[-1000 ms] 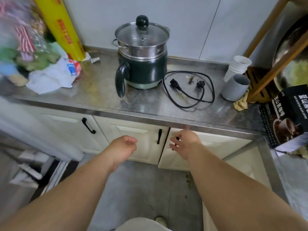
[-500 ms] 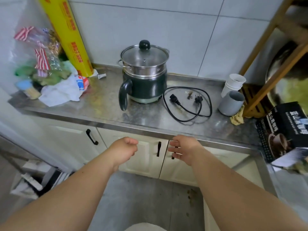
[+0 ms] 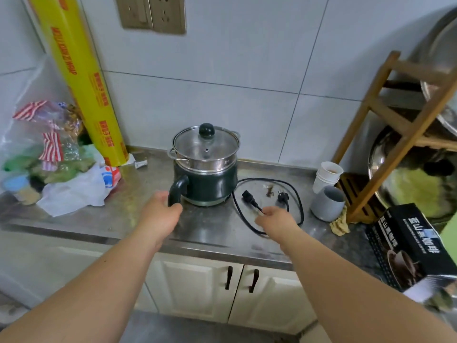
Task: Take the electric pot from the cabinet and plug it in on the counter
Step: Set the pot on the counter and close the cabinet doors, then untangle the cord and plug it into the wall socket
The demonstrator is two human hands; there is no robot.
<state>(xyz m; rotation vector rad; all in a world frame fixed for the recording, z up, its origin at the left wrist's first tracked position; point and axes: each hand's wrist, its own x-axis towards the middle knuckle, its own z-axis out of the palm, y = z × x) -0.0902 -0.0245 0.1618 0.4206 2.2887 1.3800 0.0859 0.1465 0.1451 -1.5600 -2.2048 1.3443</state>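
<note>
Since the earlier frame both hands have risen from in front of the cabinet doors (image 3: pixel 215 283) to above the bench (image 3: pixel 138 184), and the view has tipped up so that the wall socket (image 3: pixel 153 13) now shows above the electric pot (image 3: pixel 206 174). The pot stands upright on the bench against the tiled wall, its glass lid (image 3: pixel 206 144) with the dark knob in place and its curved handle (image 3: pixel 176 191) pointing toward the person. The left hand (image 3: pixel 160 214) is at the lower end of that handle, fingers loosely curled and partly open; whether it grips the handle cannot be told. The right hand (image 3: pixel 274 219) reaches to the right of the pot, its fingertips on or just above the black power cord (image 3: pixel 296 194), which lies in a loose loop on the bench with both plugs free; a firm pinch cannot be made out. Further right of the pot are stacked paper cups (image 3: pixel 327 175) and a grey cup (image 3: pixel 326 204), and to its left a yellow roll (image 3: pixel 81 80) leans on the wall beside plastic bags (image 3: pixel 54 157).
</note>
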